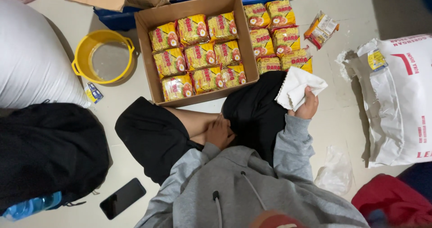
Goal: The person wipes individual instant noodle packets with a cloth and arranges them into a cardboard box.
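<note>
1. Right hand [307, 107] — its grip clamped on a white cloth [297, 87] held above the right knee.
2. Left hand [219, 132] rests between the legs, fingers seemingly curled, holding nothing.
3. Ahead on the floor, an open cardboard box [148, 23] of yellow noodle packets [200, 56] — more packets [278, 37] stacked just beside it.

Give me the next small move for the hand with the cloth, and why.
Probably carry the white cloth in the right hand to the yellow packets beside the box: they are nearest, loose on the floor, and the left hand rests idle.
</note>
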